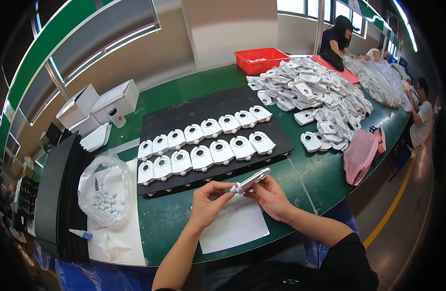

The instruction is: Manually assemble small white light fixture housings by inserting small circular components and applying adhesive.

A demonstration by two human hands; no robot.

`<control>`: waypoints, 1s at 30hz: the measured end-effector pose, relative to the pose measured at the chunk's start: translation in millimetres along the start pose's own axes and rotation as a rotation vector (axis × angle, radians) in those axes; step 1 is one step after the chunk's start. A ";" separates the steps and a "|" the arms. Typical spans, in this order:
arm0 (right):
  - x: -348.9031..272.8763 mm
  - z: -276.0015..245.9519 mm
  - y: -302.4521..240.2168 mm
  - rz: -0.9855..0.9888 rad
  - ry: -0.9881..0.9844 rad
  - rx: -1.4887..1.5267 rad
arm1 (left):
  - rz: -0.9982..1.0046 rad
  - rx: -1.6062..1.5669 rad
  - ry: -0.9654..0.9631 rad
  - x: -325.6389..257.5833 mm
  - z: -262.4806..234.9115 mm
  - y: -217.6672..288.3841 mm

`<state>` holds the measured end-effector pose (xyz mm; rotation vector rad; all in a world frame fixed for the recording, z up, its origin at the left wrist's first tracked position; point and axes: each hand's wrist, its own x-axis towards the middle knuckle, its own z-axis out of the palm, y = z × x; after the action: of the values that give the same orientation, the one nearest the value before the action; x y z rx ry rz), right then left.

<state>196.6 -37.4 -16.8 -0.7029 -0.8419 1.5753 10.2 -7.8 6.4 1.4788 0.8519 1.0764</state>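
My right hand (274,198) grips a white plastic part (254,179), tilted and seen nearly edge-on. At its left end, thumb and forefinger of my left hand (206,202) pinch a small white ball (233,188) against the part; whether it is attached there cannot be seen. Both hands are over a white paper sheet (232,230) near the table's front edge. Beyond them, a black foam board (184,114) bears two rows of similar white parts (200,158), each with a round hole; those in the front row show small balls at their near ends.
Left of the board lies an open plastic bag (104,196) of white balls, with a glue bottle (81,234) nearby. Black boards (50,199) stand at far left. A large heap of white parts (315,92), a red bin (259,59) and a pink mesh pouch (360,157) occupy the right; co-workers sit beyond.
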 end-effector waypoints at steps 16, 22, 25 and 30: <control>-1.4 0.5 -7.8 0.186 -0.061 0.062 | -0.002 0.020 0.025 -1.4 1.5 -2.7; -0.7 -3.0 -9.1 0.261 -0.088 0.088 | 0.153 0.171 0.018 -3.8 6.9 11.9; -0.3 -2.3 -9.4 0.249 -0.076 0.078 | 0.200 0.265 0.052 -4.3 9.0 15.6; 0.0 -1.5 -8.3 0.227 -0.053 0.067 | 0.326 0.286 0.089 -6.1 12.1 8.8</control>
<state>202.5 -36.5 -10.8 -0.7305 -0.7643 1.8234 19.2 -19.1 13.7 1.8678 0.8729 1.3072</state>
